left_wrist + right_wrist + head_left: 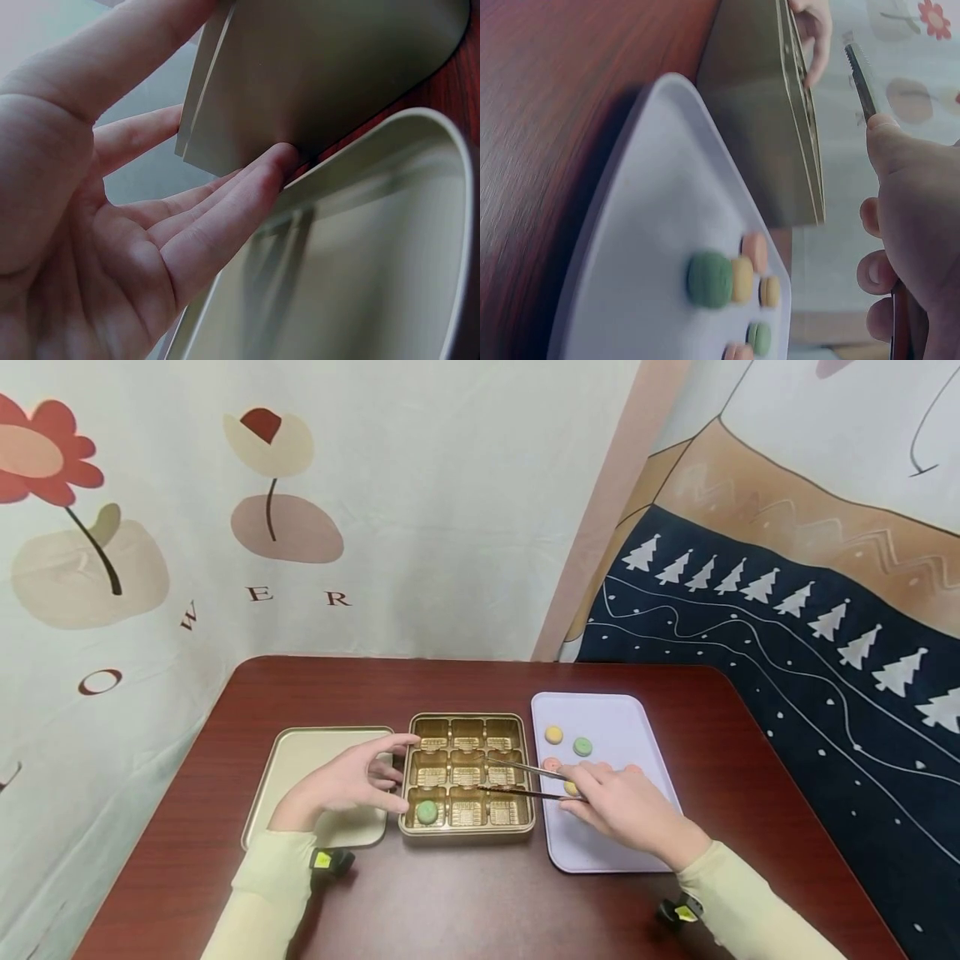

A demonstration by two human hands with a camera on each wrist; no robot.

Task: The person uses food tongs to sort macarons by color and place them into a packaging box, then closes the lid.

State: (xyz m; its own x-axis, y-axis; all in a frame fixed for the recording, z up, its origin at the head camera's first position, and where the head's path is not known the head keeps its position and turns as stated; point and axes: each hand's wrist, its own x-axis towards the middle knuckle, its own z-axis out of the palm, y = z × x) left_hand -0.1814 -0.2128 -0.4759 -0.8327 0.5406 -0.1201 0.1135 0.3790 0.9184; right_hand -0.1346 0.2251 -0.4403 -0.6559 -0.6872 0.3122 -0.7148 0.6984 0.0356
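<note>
My left hand [348, 781] rests with spread, fairly straight fingers against the left side of a gold tin box [468, 837]. Its fingertips touch the box wall in the left wrist view. The box has a gold insert with several compartments, and a green macaron [427, 812] lies in the front left one. My right hand [622, 806] grips metal tongs [528, 792], whose tips are apart over the box's middle, nothing between them. Below that hand, a lilac tray [555, 847] bears several macarons, including a yellow one [553, 734] and a green one [582, 746]; the hand partly hides others.
Left of the box lies a shallow gold lid [318, 739], partly under my left hand and forearm. All stand on a dark red wooden table [457, 902]. A printed cloth [450, 527] hangs behind the table, and a patterned dark blue one [750, 627] at the right.
</note>
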